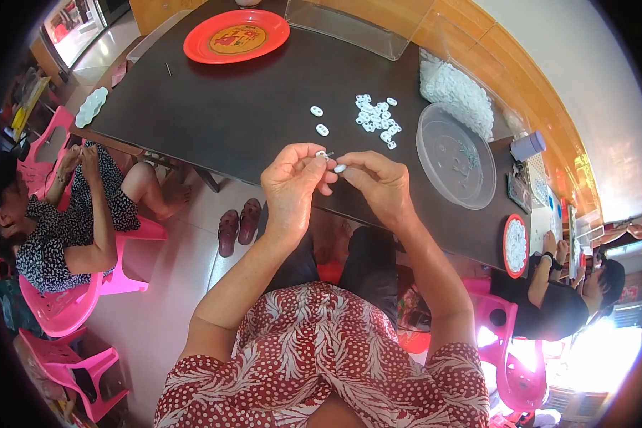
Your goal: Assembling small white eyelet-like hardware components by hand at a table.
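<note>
White bits, 1 pinched in the left hand and 1 in the right hand, are over the table, so light holds and slow turns should help line them up.

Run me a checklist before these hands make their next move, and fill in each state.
1. Left hand has its small white piece at the fingertips: ok.
2. Right hand has its white oval piece between thumb and finger: ok.
3. Held pieces clear of each other: ok, they show apart.
4. Fine detail of the left piece, any damage: cannot tell, too small.
5. Pile of white pieces on the table, beyond the hands: ok.
6. Two white ovals set apart from that pile: ok.
</note>
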Available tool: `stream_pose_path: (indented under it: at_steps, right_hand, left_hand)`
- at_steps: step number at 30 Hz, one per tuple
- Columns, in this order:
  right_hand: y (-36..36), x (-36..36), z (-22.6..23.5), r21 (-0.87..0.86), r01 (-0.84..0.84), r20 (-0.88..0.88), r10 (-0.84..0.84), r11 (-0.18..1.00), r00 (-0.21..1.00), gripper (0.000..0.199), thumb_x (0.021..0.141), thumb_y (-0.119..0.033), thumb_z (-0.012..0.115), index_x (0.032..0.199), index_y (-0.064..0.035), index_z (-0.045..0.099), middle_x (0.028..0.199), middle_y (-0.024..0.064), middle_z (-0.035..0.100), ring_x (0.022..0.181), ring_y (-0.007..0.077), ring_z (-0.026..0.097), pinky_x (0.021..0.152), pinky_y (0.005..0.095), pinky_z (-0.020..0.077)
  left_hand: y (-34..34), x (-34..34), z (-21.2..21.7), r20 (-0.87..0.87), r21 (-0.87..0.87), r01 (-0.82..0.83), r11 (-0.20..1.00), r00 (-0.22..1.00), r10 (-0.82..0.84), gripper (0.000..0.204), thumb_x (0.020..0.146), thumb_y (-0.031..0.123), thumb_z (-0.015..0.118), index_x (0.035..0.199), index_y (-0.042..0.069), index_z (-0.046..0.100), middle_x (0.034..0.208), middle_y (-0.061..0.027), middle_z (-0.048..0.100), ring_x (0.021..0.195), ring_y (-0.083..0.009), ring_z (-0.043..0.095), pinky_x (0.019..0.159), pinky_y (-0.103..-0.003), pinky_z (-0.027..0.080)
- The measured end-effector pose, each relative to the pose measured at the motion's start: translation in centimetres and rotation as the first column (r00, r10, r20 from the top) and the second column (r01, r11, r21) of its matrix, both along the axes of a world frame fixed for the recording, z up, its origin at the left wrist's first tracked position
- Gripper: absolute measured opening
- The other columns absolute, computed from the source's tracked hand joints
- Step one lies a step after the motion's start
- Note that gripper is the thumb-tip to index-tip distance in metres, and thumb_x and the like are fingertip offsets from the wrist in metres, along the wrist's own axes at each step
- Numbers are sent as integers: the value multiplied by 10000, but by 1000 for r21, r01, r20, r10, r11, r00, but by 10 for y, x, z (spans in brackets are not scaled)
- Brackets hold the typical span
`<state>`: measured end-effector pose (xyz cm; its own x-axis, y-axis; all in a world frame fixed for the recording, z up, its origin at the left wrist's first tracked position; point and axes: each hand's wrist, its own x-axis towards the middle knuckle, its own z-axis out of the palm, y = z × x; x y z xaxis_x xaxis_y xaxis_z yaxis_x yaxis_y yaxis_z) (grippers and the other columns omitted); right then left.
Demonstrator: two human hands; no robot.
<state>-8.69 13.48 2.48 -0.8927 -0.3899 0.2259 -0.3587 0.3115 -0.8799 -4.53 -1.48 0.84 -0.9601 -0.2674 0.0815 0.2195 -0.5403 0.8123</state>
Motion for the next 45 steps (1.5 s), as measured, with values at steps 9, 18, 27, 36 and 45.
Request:
stream_pose_path:
  at_steps: [9, 18, 27, 36, 45]
  right_hand:
    - [-9, 4, -4, -316, 74, 283, 20, 946, 959, 184, 806, 14, 621, 989, 40, 624, 886, 81, 666, 771, 98, 612, 676, 219, 482]
    - [-10, 9, 5, -284, 117, 395, 5, 952, 919, 113, 829, -6, 581, 933, 37, 589, 781, 48, 615, 670, 71, 559, 570, 205, 446]
    - [-13, 13, 1, -322, 94, 312, 11, 942, 950, 135, 820, 24, 583, 954, 37, 597, 811, 35, 621, 692, 64, 562, 574, 193, 448]
    - [-8, 16, -1, -305, 132, 382, -6, 943, 924, 147, 817, -1, 600, 961, 31, 599, 822, 40, 626, 695, 67, 565, 579, 188, 440]
    - [-8, 15, 9, -240, 111, 357, -18, 964, 934, 124, 846, -35, 573, 942, 40, 592, 785, 44, 626, 677, 74, 567, 590, 195, 452]
  left_hand:
    - [5, 5, -3, 14, 60, 12, 998, 1000, -13, 99, 893, 26, 550, 967, -35, 572, 837, -116, 642, 685, -121, 612, 569, -218, 498]
    - [5, 8, -1, 25, 67, 10, 998, 1000, -12, 99, 891, 30, 555, 964, -35, 570, 842, -123, 650, 686, -118, 619, 583, -209, 499]
    - [6, 10, -4, 50, 76, -6, 997, 999, 2, 105, 888, 24, 556, 968, -43, 568, 839, -127, 657, 690, -126, 632, 579, -211, 502]
    - [4, 13, -5, 72, 78, 5, 997, 997, -11, 125, 885, 13, 552, 992, -50, 568, 841, -137, 656, 677, -133, 630, 567, -219, 505]
    - [6, 20, -11, 47, -18, 36, 999, 998, -35, 169, 881, 31, 569, 1031, -42, 593, 825, -108, 654, 644, -122, 612, 539, -221, 480]
